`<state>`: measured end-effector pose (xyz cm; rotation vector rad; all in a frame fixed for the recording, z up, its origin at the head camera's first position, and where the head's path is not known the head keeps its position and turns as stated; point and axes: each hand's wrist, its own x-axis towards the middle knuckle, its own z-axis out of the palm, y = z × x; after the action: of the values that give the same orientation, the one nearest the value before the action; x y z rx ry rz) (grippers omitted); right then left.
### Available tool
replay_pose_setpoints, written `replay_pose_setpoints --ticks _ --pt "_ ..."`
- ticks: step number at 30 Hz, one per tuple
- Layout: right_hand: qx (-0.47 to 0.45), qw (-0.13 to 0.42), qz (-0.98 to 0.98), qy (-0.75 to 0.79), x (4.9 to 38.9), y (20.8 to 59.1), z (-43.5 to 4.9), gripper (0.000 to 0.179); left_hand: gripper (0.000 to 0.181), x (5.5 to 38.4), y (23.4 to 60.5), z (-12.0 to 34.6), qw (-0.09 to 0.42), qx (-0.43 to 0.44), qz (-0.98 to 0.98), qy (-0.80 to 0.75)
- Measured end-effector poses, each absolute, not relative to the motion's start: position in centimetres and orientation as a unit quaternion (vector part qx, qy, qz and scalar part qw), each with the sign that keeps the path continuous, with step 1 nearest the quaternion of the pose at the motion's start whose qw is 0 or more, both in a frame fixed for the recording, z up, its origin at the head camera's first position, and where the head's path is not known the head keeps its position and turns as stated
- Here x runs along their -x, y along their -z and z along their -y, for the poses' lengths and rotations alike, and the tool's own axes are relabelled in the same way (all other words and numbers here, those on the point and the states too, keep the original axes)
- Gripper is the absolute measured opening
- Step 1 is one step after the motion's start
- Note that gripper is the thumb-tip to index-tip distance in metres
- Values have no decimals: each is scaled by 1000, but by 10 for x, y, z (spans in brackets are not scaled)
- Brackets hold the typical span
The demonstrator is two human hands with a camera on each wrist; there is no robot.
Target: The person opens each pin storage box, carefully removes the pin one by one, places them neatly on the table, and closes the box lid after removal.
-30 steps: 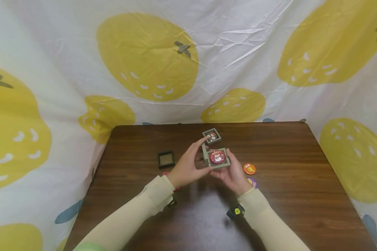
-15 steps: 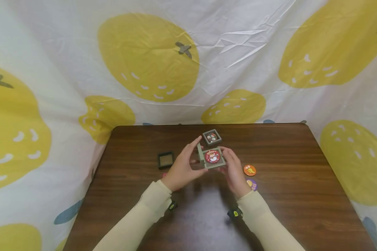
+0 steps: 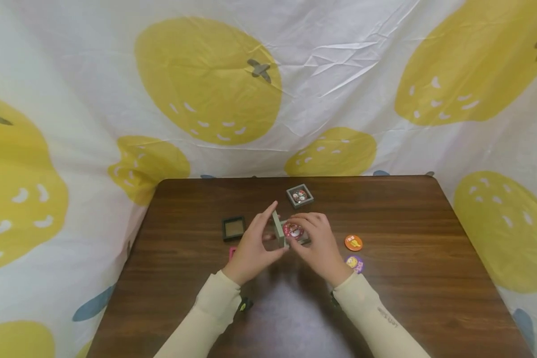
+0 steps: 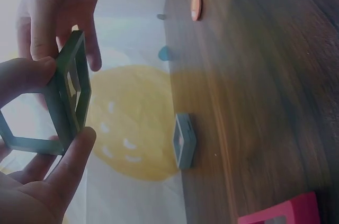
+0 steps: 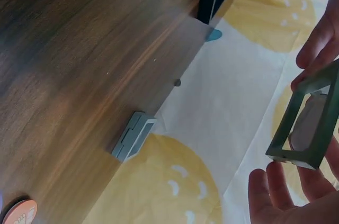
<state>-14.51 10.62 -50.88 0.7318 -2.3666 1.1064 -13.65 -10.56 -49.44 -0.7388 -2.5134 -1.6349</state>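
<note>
In the head view my left hand (image 3: 253,246) grips a hinged grey-green display frame (image 3: 279,230) above the table, thumb at the near side and fingers at the far side. One half stands upright; the other lies nearly flat. On the flat half is a red round badge (image 3: 293,230) with a white figure. My right hand (image 3: 317,243) reaches over it, thumb and fingertips at the badge's opposite edges, hiding part of it. From the right wrist, the badge's dark back (image 5: 310,123) shows through the frame's window. The left wrist view has both halves spread in a V.
A closed grey frame (image 3: 300,196) with a patterned insert lies behind the hands. To the left are a black frame (image 3: 233,228) and a pink frame (image 4: 286,213), partly hidden in the head view. Orange (image 3: 353,242) and purple (image 3: 355,264) badges lie right. Lemon-print cloth (image 3: 232,99) surrounds the table.
The display frame has moved left and its upright half is turned more edge-on. My right hand has gone from supporting the frame's right side to reaching over the red badge.
</note>
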Motion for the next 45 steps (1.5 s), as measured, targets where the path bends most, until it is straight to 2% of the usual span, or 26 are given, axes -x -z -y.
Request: replay_pose_setpoints --ticks 10,20,29,40,45 --pt "-263 183 865 -387 144 506 -98 39 115 133 502 110 33 232 817 526" --pt "-240 208 851 -418 143 489 -112 37 118 130 505 118 29 211 818 534" --pt "-190 249 857 -410 142 509 -169 35 119 130 507 128 44 207 816 538" --pt "-71 197 911 -356 107 548 -244 33 117 134 504 141 52 199 816 540" --pt "-42 165 928 -331 100 557 -264 38 116 135 502 146 64 196 816 540"
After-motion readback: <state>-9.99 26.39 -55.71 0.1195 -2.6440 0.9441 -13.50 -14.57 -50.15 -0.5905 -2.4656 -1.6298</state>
